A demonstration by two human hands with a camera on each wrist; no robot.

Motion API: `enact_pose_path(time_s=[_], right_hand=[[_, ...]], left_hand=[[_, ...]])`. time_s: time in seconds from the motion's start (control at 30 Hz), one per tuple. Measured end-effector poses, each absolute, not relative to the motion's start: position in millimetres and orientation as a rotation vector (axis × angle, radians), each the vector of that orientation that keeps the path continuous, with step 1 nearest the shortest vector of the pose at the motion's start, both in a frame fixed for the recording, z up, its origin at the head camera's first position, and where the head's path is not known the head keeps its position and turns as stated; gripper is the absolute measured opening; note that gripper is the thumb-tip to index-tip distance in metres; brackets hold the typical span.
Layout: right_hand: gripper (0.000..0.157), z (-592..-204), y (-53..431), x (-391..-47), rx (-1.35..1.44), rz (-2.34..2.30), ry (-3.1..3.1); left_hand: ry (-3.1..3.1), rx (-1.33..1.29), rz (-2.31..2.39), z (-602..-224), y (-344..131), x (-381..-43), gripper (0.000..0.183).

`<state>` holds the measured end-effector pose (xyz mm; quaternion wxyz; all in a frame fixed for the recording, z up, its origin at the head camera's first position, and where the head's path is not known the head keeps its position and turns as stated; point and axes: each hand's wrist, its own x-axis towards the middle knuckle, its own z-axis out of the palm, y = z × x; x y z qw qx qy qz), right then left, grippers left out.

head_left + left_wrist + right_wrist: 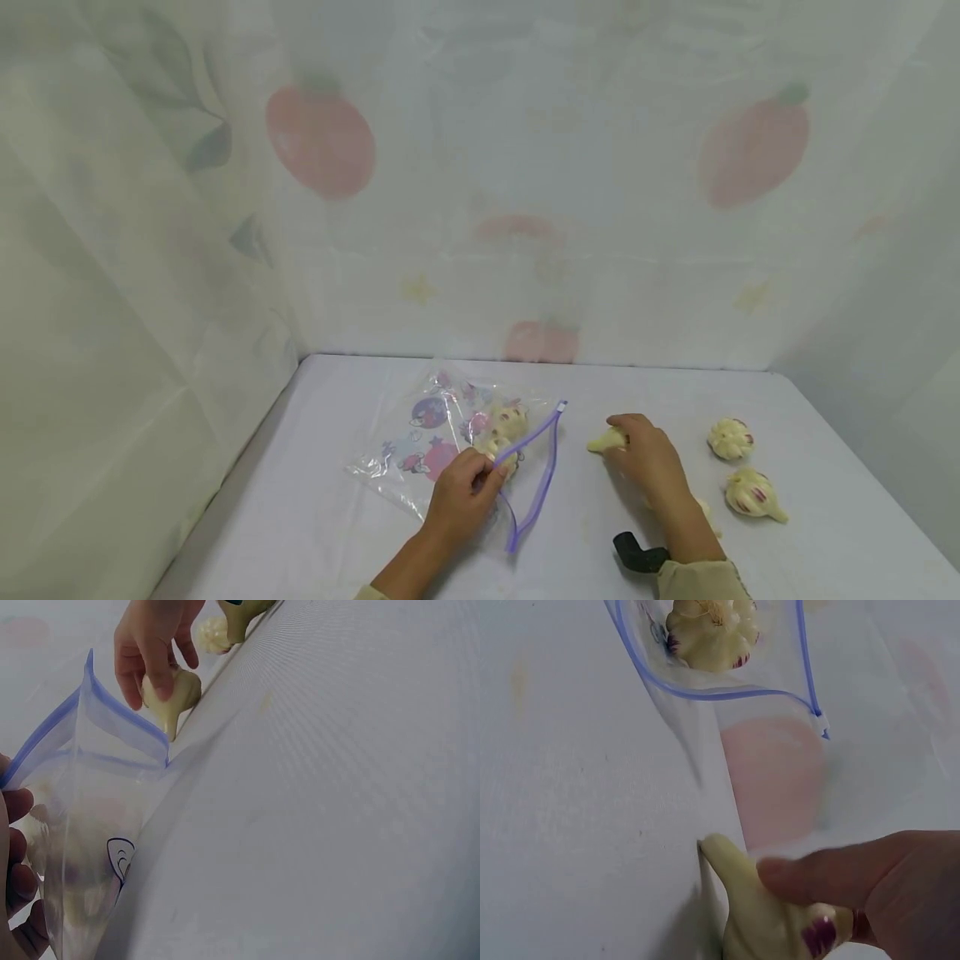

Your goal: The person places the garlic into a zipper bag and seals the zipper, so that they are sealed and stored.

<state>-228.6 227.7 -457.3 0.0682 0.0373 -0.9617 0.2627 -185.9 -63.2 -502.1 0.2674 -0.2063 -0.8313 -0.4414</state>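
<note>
My left hand (463, 492) pinches the rim of a clear zip bag (397, 442) with a purple zip edge and printed pictures. The bag's mouth gapes toward the right, and garlic bulbs (510, 422) lie inside it. To the right of the mouth, my right hand (647, 458) grips another garlic bulb (769, 922), thumb on its side and the stem pointing left toward the bag. In the left wrist view that bulb (171, 694) appears just beyond the zip edge.
Two garlic bulbs (731, 439) (752, 493) sit on the white table (300, 500) at the right. Another bulb (705, 510) is partly hidden behind my right forearm. A black bent piece (637, 554) shows beside my right wrist. Fruit-printed curtains (525, 167) hang around the table.
</note>
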Motion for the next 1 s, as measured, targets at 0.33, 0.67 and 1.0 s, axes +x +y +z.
enact_pose_path(time_s=[0.33, 0.67, 1.0], right_hand=[[0.056, -455.6, 224.4, -229.3, 0.159, 0.798, -2.998], [0.067, -453.8, 220.6, -226.0, 0.156, 0.938, -3.054], [0.059, -455.6, 220.4, -226.5, 0.169, 1.088, -3.032]], left_hand=[[-2.262, -0.531, -1.198, -501.2, -63.6, -185.9, 0.026], [-2.264, -0.525, -1.214, -504.1, -63.4, -186.2, 0.026], [-2.239, -0.551, -1.197, -501.7, -63.0, -186.0, 0.025]])
